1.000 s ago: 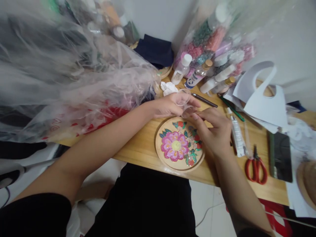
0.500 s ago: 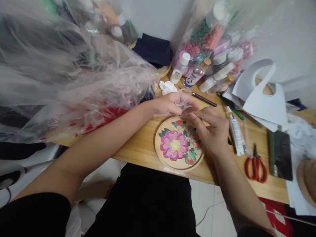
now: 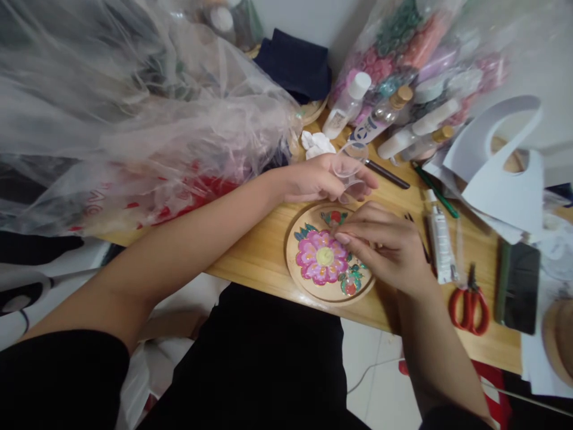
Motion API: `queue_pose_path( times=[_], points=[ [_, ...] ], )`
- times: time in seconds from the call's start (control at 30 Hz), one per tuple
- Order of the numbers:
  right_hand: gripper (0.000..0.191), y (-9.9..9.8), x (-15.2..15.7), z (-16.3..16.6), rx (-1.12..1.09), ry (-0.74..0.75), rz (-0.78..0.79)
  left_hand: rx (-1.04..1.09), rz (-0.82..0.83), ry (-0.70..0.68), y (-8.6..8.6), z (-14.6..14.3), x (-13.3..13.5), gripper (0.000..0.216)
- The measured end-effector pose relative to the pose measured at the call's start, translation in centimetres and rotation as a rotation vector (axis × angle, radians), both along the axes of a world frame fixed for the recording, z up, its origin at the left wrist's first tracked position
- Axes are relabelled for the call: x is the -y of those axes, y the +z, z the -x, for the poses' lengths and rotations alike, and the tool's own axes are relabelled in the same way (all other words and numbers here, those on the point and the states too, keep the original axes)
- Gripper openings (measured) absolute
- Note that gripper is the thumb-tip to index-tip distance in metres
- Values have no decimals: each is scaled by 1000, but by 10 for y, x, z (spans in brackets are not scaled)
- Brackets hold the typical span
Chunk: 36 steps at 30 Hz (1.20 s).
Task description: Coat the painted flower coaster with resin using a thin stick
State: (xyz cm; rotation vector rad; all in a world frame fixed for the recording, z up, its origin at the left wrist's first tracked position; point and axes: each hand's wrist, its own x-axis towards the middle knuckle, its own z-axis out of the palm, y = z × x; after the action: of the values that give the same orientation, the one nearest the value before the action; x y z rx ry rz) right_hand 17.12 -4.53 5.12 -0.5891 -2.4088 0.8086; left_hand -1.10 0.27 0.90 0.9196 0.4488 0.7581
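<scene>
My left hand (image 3: 326, 178) is closed around a small clear plastic cup (image 3: 354, 190), with another clear rim (image 3: 353, 156) showing above it between the fingers. Below it on the table lies a round wooden plaque (image 3: 299, 285), painted with a large pink flower (image 3: 323, 258), green leaves and red-orange fruits. My right hand (image 3: 391, 245) hovers over the plaque's right side, thumb and forefinger pinched together near the flower's upper right edge. What the pinch holds, if anything, is too small to make out. This hand covers part of the painted leaves.
A dark pen (image 3: 387, 174), a white tube (image 3: 442, 245), red-handled pliers (image 3: 470, 307) and a phone (image 3: 519, 286) lie to the right. Bottles (image 3: 347, 107) stand behind, near crumpled tissue (image 3: 317, 143). Plastic bags (image 3: 201, 131) fill the left; white cut paper (image 3: 496, 179) lies far right.
My right hand has moved away from the cup in my left hand, down and over the painted flower. The left hand keeps holding the cup. The view has shifted slightly.
</scene>
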Motion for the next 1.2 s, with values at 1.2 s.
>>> queue_pose_path(
  times=[1.2],
  points=[
    [11,-7,2,3,66,69,5,15,-16,-19,-4,0,-1,36]
  ],
)
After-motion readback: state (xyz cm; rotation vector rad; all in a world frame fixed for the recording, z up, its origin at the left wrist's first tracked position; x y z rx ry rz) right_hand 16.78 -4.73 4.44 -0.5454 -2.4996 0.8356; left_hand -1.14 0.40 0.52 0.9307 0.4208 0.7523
